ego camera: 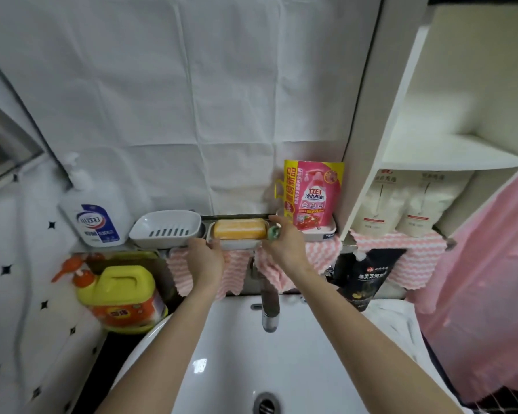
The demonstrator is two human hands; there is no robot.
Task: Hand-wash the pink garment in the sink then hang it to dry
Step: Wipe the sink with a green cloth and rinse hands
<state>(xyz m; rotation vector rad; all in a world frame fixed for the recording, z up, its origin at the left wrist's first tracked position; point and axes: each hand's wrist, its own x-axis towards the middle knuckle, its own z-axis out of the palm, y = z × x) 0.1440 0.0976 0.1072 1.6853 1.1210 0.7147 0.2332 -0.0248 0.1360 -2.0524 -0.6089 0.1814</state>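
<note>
Your left hand has its fingers curled onto the front left rim of the dish, holding it. Your right hand is at the dish's right end, with thumb and forefinger pressed together on a small green round thing; you cannot tell what that thing is. The orange soap lies in the dish, just beyond your left fingertips and between your two hands. The garment hangs at the far right edge of view, well to the right of your right hand, and neither hand touches it. The sink lies under both forearms, and the tap stands between your wrists, pointing down into it. Just left of your left hand sits an empty dish, and further left a white pump bottle. A yellow jug stands below and to the left of that hand. Just beyond your right hand stands a pink pouch. Pink-and-white cloths hang from the ledge under both hands, and a dark pouch hangs to the right of your right wrist.
</note>
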